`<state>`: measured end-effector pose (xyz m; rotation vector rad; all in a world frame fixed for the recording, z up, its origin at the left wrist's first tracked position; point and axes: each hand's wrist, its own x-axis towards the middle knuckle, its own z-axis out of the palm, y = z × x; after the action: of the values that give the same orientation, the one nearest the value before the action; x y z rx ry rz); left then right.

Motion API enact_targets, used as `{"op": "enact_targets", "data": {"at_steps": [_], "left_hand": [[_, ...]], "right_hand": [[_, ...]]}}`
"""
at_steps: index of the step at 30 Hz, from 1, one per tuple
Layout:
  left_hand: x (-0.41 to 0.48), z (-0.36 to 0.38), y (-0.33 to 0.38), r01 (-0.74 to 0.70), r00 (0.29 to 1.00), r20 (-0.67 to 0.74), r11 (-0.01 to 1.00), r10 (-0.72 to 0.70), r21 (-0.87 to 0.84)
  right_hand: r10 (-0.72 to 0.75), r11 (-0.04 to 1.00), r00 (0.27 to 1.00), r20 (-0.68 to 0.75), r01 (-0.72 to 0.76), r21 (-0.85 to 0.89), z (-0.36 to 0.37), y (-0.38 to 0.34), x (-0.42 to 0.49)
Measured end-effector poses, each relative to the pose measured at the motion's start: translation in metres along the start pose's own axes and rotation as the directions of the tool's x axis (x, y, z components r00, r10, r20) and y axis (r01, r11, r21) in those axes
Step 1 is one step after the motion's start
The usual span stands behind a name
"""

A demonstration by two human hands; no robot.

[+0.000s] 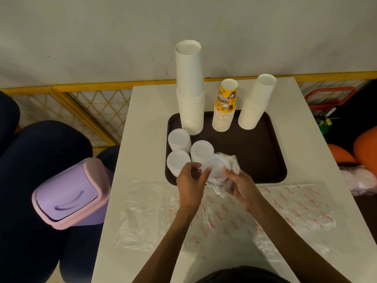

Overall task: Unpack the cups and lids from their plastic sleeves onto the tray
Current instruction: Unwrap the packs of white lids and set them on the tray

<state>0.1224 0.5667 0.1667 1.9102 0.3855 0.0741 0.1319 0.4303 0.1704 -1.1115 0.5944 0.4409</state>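
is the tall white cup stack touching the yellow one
Apart. The head view shows a strip of dark tray between the tall white stack and the yellow stack, down to their bases.

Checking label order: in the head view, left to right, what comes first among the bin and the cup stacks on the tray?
Purple bin → tall white cup stack → yellow printed cup stack → shorter white cup stack. All three stacks stand upside down on the brown tray.
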Motion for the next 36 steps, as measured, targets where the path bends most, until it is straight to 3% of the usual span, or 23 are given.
{"op": "enact_targets", "data": {"at_steps": [8,24,36], "left_hand": [[-0.003,-0.006,-0.004,0.148,0.987,-0.056,0.989,-0.149,-0.032],[0.002,-0.009,0.003,0.103,0.991,-0.094,0.991,-0.095,0.089],[0.009,-0.011,0.005,0.146,0.987,-0.076,0.988,-0.143,0.042]], "right_hand": [[0.086,0.995,0.996,-0.035,-0.087,-0.054,0.003,0.008,-0.003],[0.117,0.993,0.993,0.008,-0.117,0.010,-0.001,0.007,-0.007],[0.116,0.991,0.992,0.053,-0.119,0.056,-0.005,0.006,-0.006]]}}
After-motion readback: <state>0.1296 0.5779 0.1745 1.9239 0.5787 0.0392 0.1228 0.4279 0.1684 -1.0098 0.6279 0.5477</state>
